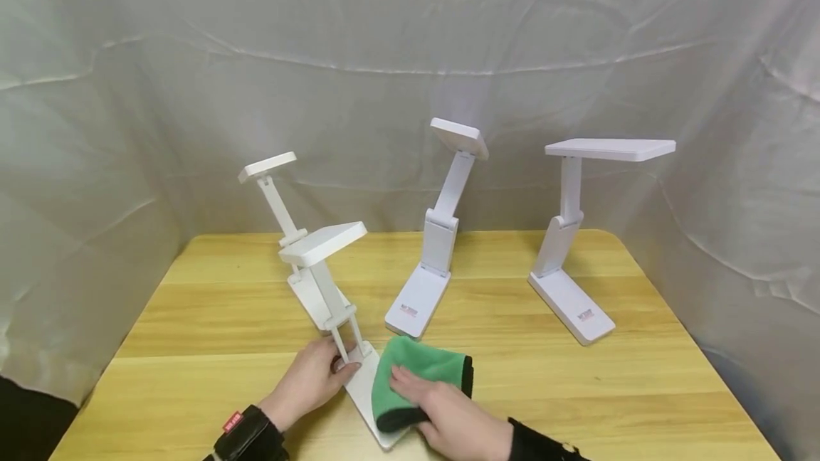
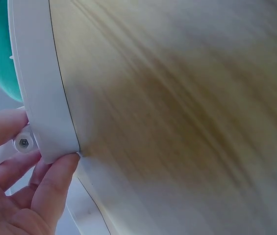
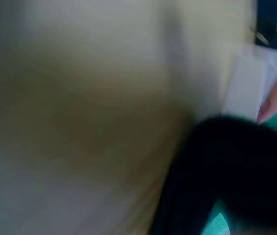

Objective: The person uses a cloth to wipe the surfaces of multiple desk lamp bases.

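Observation:
A white folding desk lamp (image 1: 323,242) stands at the front of the table, its head tilted up. My left hand (image 1: 309,378) grips the hinge end of its base; the left wrist view shows the thumb and fingers around the edge of the white base (image 2: 42,73). A folded green cloth (image 1: 432,361) with black edging lies over the front part of that base. My right hand (image 1: 458,415) holds the cloth, with the fingers on top of it and the thumb at its near edge. In the right wrist view, the blurred black edging (image 3: 226,166) hides most of the hand.
Behind stand three more white lamps: one at the back left (image 1: 278,208), one in the middle (image 1: 438,240) and one at the right (image 1: 559,244). The wooden table (image 1: 512,390) is enclosed by grey fabric (image 1: 359,126) at the back and sides.

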A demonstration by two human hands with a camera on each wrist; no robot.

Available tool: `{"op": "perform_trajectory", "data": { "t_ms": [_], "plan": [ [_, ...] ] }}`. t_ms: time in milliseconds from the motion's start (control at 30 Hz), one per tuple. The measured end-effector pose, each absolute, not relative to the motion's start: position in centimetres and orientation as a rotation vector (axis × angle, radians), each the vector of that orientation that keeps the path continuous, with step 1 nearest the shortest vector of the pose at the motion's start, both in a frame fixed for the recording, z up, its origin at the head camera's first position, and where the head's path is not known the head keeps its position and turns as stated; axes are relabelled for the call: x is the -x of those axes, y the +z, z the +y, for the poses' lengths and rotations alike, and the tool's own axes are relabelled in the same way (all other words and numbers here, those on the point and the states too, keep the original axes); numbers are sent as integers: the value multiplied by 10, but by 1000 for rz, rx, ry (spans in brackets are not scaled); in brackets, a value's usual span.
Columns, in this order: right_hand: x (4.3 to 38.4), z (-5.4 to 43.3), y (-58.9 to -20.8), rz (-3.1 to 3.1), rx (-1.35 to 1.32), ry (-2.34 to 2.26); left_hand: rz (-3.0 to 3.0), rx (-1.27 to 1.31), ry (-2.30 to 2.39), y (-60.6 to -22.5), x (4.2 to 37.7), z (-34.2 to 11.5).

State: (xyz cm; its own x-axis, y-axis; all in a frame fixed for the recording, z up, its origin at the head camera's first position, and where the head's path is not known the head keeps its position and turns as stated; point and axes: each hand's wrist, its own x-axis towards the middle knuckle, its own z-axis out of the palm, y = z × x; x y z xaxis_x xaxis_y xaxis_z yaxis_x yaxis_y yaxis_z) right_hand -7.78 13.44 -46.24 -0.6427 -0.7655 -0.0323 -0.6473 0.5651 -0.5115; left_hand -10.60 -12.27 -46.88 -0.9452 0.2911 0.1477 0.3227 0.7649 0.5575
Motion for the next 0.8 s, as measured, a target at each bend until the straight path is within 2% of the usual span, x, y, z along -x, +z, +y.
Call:
{"op": "perform_trajectory", "data": {
  "t_ms": [133, 433, 633, 800],
  "plan": [
    [68, 147, -460, 2544, 1354, -499, -2915, 483, -945, -469, 106, -121],
    [84, 127, -453, 2589, 1318, -443, -2879, 507, -941, -470, 107, -121],
    [63, 142, -457, 2581, 1631, -250, -2891, 477, -961, -469, 106, -120],
    [59, 151, -459, 2576, 1679, -227, -2904, 434, -960, -469, 104, -120]
  ]
}}
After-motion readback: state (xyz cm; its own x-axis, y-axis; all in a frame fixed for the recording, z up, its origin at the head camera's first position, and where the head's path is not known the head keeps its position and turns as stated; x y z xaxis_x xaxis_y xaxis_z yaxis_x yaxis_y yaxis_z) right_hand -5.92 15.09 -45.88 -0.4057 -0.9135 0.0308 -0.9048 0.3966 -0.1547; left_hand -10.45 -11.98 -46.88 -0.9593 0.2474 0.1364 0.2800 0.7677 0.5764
